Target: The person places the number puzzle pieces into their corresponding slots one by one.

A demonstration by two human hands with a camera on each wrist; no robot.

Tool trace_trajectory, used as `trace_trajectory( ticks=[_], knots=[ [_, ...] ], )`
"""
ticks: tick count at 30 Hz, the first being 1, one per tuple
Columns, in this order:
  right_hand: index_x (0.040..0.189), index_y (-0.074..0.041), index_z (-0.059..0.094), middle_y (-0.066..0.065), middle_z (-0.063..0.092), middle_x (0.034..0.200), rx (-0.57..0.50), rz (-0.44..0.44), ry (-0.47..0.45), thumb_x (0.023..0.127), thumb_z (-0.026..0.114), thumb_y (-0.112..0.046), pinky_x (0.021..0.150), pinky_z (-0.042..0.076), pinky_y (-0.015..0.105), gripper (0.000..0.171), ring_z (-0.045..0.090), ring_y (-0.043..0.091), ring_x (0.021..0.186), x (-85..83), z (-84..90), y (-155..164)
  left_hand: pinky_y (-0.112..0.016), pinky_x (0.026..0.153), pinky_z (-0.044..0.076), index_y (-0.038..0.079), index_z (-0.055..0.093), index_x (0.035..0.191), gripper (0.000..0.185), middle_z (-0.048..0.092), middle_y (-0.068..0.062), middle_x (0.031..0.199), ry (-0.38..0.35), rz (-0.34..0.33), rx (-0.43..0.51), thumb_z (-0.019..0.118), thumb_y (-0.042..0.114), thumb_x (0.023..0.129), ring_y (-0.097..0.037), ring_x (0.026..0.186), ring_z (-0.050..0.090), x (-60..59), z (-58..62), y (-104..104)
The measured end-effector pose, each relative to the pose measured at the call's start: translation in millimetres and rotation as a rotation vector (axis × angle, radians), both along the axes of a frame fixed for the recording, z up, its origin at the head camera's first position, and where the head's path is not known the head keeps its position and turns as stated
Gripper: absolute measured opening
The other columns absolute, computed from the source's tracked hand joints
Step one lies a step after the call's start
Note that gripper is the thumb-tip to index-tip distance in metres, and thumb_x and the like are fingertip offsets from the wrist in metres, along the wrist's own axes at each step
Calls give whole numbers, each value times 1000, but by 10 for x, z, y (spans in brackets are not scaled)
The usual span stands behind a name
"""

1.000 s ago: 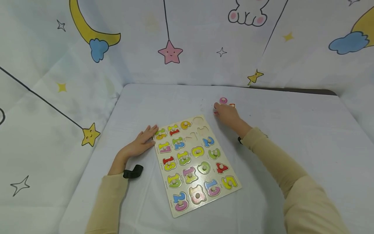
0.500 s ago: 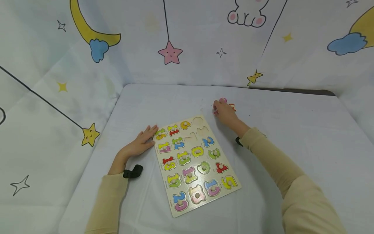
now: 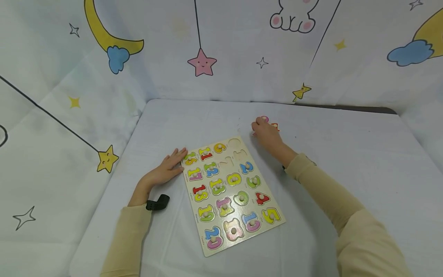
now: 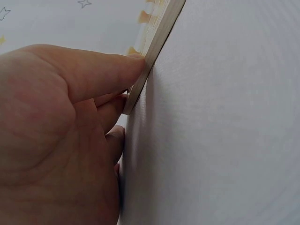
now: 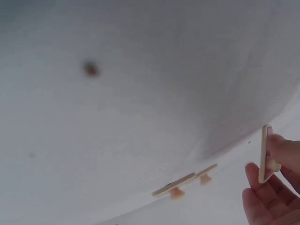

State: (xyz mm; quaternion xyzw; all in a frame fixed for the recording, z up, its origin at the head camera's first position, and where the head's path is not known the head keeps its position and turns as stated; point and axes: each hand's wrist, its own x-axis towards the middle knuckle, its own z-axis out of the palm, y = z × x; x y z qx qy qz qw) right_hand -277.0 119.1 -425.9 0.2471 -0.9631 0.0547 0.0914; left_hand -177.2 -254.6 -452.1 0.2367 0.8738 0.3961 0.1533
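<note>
Right hand (image 3: 264, 132) pinches pink number piece (image 5: 265, 154) by its edge; left hand (image 3: 166, 169), fingers flat, steadies puzzle board (image 3: 232, 194). Advisable: carry piece level.

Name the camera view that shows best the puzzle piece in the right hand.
The right wrist view: the piece stands on edge, pinched between fingertips of the right hand. In the head view the right hand hides nearly all of it. The left wrist view shows only the left hand against the board's edge.

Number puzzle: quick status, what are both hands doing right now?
Left hand flat, steadying puzzle board edge. Right hand pinching a loose piece off the board. Two pieces lie beside it.
</note>
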Motion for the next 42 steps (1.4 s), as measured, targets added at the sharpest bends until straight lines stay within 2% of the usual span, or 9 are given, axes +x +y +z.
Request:
trace_trajectory(
  ticks=[6, 13, 19, 25, 29, 32, 36, 39, 42],
  knots=[
    [92, 4, 61, 15, 51, 91, -2, 38, 95, 86, 68, -6, 52, 48, 38, 14, 55, 27, 62, 79, 10, 7, -48, 108, -7, 0, 18, 148, 61, 11, -16, 154, 4, -4, -15, 49, 13, 98, -32, 139, -4, -6, -6, -7],
    [92, -3, 59, 10, 53, 82, 28, 48, 40, 89, 64, -5, 55, 49, 30, 7, 52, 22, 65, 178, -14, -19, -46, 109, -8, 1, 18, 149, 61, 11, -14, 154, -7, 2, -21, 49, 12, 98, -29, 140, -4, -14, -6, -8],
    [95, -5, 53, 11, 57, 74, 23, 51, 83, 91, 61, -3, 49, 47, 29, 9, 51, 21, 55, 199, -48, 5, -48, 108, -7, -1, 18, 148, 60, 12, -17, 153, 0, -1, -17, 49, 12, 98, -32, 139, -4, -11, -6, -16],
    [110, -7, 57, 13, 66, 83, 5, 40, 60, 90, 62, -5, 49, 48, 31, 21, 56, 21, 55, 246, 0, 40, -49, 108, -7, -1, 19, 148, 60, 12, -17, 153, 2, -6, -12, 49, 13, 98, -33, 139, -4, -9, -13, -16],
    [103, -8, 62, 10, 68, 87, 20, 50, 12, 90, 63, -6, 57, 52, 31, 14, 60, 20, 63, 293, 51, 2, -49, 108, -7, -1, 19, 148, 61, 12, -18, 153, 1, -7, -8, 49, 14, 98, -34, 139, -3, -6, -4, -17],
    [103, -8, 64, 8, 68, 87, -71, 45, -66, 91, 63, -8, 59, 50, 30, 12, 58, 18, 65, 364, 106, -62, -49, 108, -7, -1, 18, 148, 61, 12, -17, 153, -1, -4, -17, 49, 14, 98, -33, 139, -3, -10, -2, -17],
    [104, -8, 67, 5, 64, 77, -261, 4, -170, 92, 62, -12, 54, 43, 30, 14, 51, 18, 61, 465, 177, -149, -48, 108, -7, 0, 18, 148, 61, 12, -16, 154, -3, -1, -28, 49, 14, 98, -32, 139, -4, -12, 8, -15],
    [103, -8, 67, 4, 60, 70, -336, -13, -202, 93, 61, -15, 50, 39, 29, 14, 48, 18, 58, 514, 209, -201, -47, 108, -7, 1, 18, 149, 61, 12, -15, 154, 0, -1, -29, 50, 13, 98, -31, 139, -4, -12, 9, -16],
    [106, -8, 66, 4, 61, 72, -394, -20, -273, 94, 60, -17, 53, 41, 28, 16, 49, 18, 61, 550, 215, -246, -47, 108, -7, 1, 18, 149, 62, 11, -15, 154, -2, -3, -26, 50, 14, 98, -30, 140, -4, -10, 6, -15]
  ],
)
